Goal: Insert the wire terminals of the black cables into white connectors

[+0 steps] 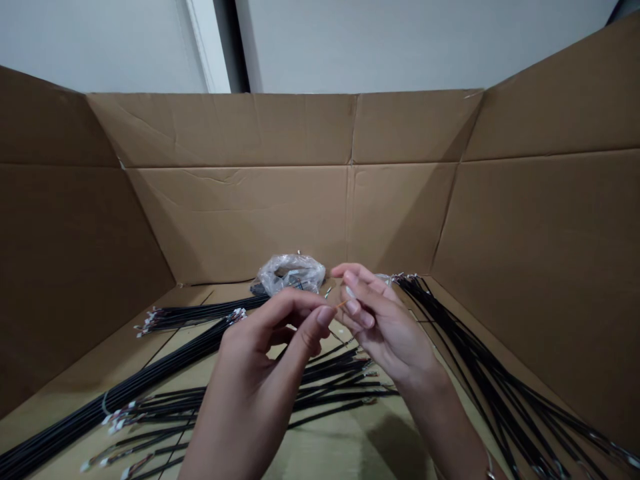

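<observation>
Between the thumb and forefinger of my left hand point(270, 367), a thin orange wire point(341, 304) is pinched. It runs across to my right hand point(387, 327), whose fingers are curled round a small white connector point(350, 292). That connector is mostly covered by the fingertips, so how the wire meets it cannot be made out. Both hands are raised above several loose black cables point(335, 387), which lie crosswise with coloured wire ends at the right and white connectors at the left.
A tied bundle of black cables point(165, 363) lies at the left, with a shorter cable bundle point(200, 313) behind it. More black cables point(485, 373) stretch along the right side. A clear plastic bag point(310, 270) sits at the back. Cardboard walls point(240, 220) surround the work surface.
</observation>
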Demonstrator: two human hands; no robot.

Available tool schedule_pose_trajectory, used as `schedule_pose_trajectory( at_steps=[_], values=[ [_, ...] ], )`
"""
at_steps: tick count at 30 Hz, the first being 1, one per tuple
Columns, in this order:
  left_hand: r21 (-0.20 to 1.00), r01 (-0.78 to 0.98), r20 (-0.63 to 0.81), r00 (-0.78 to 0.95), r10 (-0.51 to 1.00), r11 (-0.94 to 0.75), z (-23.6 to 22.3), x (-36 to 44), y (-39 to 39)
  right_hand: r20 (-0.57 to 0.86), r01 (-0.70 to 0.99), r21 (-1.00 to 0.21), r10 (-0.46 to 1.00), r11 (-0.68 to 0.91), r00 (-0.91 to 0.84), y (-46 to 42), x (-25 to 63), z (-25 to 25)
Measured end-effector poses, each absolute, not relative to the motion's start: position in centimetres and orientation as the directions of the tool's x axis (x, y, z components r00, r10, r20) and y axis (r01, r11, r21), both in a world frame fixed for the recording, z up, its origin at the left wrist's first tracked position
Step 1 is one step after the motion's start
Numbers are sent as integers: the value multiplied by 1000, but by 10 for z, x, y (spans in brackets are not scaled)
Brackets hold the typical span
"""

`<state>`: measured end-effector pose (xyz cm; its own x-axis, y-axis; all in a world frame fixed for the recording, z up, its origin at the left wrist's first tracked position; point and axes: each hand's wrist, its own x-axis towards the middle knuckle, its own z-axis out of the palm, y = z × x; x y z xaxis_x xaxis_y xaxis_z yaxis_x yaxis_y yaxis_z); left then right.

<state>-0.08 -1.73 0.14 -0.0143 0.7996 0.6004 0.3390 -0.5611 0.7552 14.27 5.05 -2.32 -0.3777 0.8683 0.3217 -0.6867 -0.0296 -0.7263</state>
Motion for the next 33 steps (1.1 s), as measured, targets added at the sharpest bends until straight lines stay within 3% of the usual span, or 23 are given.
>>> schedule_pose_trajectory(
  at_steps=[4, 13, 33],
  values=[
    [766, 350, 584, -26, 811, -540, 0, -1, -15, 358, -717, -696, 885, 41, -297, 46, 146, -20],
    [760, 369, 588, -42, 808, -535, -3, -5, -14, 438, -715, -693, 842, 94, -314, 35, 149, -19],
    [756, 358, 597, -35, 802, -547, -1, -5, -17, 407, -643, -760, 839, 93, -361, 33, 153, -18]
  ],
)
